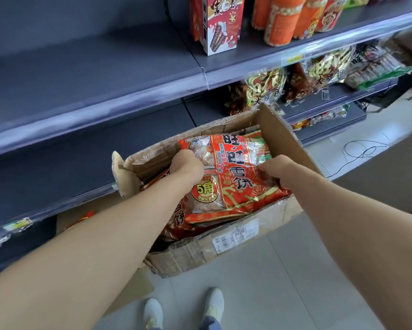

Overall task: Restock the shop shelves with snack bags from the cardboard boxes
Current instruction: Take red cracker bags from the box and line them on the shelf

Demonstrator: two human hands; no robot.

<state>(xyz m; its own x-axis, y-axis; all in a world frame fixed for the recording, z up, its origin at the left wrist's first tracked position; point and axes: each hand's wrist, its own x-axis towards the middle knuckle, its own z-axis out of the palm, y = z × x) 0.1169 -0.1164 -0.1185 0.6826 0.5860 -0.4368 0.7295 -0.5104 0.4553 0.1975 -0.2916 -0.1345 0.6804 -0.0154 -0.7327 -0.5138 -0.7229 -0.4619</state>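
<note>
An open cardboard box (236,236) stands on the floor against the shelving. A large red snack bag (233,172) with gold trim lies on top of several more red bags inside it. My left hand (187,164) grips the bag's left edge, fingers curled under it. My right hand (277,169) grips its right edge. Both arms reach down into the box. The grey shelves (81,96) to the left of the box hold no goods.
The upper shelf at right carries a red-and-white carton (220,22) and orange packs (288,17). Gold-and-red snack bags (267,86) fill the shelf below. A black cable (364,151) loops on the tiled floor at right. My shoes (183,308) stand before the box.
</note>
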